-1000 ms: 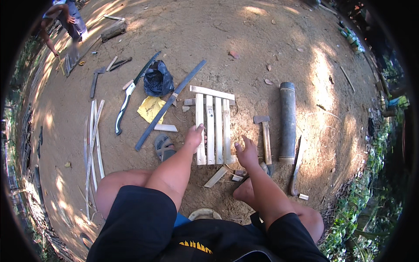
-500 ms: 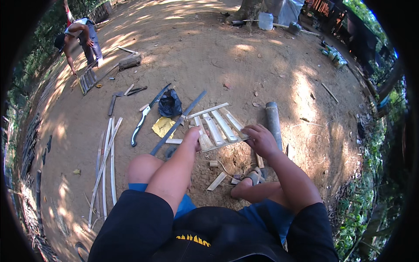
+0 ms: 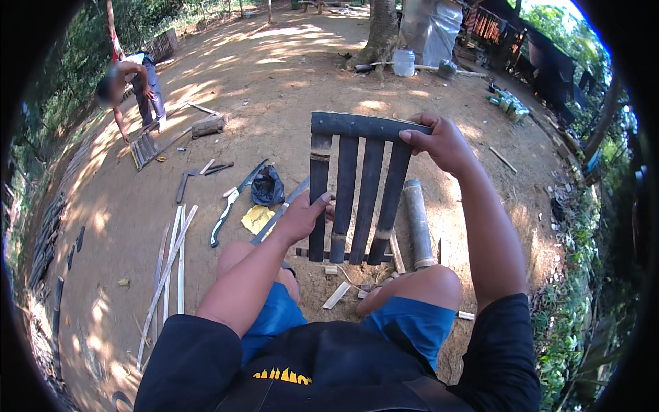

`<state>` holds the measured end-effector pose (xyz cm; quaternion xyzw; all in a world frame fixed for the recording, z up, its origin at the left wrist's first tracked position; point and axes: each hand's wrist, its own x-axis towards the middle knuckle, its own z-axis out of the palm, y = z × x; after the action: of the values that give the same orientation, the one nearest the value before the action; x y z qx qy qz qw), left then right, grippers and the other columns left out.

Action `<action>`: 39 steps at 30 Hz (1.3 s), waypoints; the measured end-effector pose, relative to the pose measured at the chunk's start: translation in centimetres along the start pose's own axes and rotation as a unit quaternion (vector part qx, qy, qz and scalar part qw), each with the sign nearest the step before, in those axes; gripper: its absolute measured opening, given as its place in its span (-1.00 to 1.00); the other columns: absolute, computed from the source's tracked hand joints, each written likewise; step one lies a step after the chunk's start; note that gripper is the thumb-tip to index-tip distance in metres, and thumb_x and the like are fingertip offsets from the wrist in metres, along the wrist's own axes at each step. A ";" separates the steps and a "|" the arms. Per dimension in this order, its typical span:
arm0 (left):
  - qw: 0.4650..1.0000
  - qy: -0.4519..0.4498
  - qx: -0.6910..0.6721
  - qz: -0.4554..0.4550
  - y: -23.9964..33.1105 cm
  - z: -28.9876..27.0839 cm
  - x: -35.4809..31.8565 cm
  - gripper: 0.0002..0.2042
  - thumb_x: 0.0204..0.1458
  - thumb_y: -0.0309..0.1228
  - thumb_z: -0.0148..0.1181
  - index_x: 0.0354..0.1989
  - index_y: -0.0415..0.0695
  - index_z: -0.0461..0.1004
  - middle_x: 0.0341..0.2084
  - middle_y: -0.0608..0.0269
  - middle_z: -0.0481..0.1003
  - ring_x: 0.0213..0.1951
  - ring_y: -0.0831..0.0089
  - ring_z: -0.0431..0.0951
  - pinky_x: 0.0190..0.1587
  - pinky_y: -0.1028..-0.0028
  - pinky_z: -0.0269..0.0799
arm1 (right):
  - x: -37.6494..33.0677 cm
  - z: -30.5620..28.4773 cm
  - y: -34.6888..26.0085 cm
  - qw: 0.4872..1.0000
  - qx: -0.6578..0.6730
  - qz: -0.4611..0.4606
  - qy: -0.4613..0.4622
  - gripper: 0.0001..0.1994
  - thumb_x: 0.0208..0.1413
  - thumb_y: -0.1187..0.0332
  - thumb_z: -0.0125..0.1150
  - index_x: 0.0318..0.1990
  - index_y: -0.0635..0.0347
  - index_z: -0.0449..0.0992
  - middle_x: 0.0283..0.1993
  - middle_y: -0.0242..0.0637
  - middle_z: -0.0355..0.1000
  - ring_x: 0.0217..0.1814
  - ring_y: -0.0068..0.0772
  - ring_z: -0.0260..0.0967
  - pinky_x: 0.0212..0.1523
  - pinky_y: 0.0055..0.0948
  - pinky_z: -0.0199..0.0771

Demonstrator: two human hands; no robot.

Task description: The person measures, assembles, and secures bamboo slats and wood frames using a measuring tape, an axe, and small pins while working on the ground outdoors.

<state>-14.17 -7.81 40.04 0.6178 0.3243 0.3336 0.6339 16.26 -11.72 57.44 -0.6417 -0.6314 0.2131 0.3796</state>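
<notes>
Between my two hands a slatted bamboo frame stands nearly upright, its dark outer side showing. Several vertical slats join a wide crosspiece at the top, and a thinner strip crosses behind their lower ends. My right hand is closed on the top right corner, thumb on the front face. At the left side, my left hand grips the outermost slat about halfway down; some of its fingers are hidden behind the slat.
Left of me lie a saw, a black plastic bag, a yellow wrapper, a hammer-like tool and long pale strips. A bamboo tube is beyond my right knee. Far left, another person bends over a similar frame.
The frame has been raised and tipped upright, so its dark side shows instead of its pale side. My right hand has moved up with its corner; my left hand stays at its left side.
</notes>
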 end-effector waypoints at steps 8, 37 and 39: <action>0.982 0.118 -0.148 -0.023 0.8 2.4 -2.6 -0.48 0.36 0.14 -0.02 -0.15 -0.18 0.38 -0.43 0.14 0.56 -0.43 0.40 0.61 -0.42 0.47 0.55 | -6.2 10.0 5.9 0.946 0.303 0.095 0.070 -0.45 0.41 0.06 0.14 0.37 0.21 0.27 -0.09 -0.24 0.51 -0.16 -0.44 0.52 -0.12 -0.37 0.60; 0.933 0.222 -0.118 -0.258 -10.9 0.3 -4.8 -0.62 0.40 -0.11 0.01 -0.15 -0.25 0.43 -0.48 0.10 0.53 -0.53 0.42 0.51 -0.47 0.38 0.54 | -13.7 17.7 12.9 0.973 0.048 0.196 -0.109 -0.30 0.27 0.06 0.30 0.43 0.24 0.23 0.04 -0.03 0.59 0.11 -0.16 0.55 0.08 -0.23 0.54; 0.913 0.228 -0.119 -0.316 -13.2 -0.8 -5.3 -0.65 0.39 -0.15 0.03 -0.13 -0.26 0.44 -0.50 0.11 0.53 -0.54 0.41 0.51 -0.47 0.37 0.53 | -13.5 17.5 10.0 0.962 -0.041 0.205 -0.177 -0.30 0.24 0.01 0.31 0.42 0.16 0.26 0.17 0.01 0.54 0.20 -0.02 0.52 0.19 -0.15 0.49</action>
<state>-17.50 -11.92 26.79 0.3101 0.5959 0.2842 0.6841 8.01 -20.17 36.23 -0.7240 -0.5519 0.3708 0.1835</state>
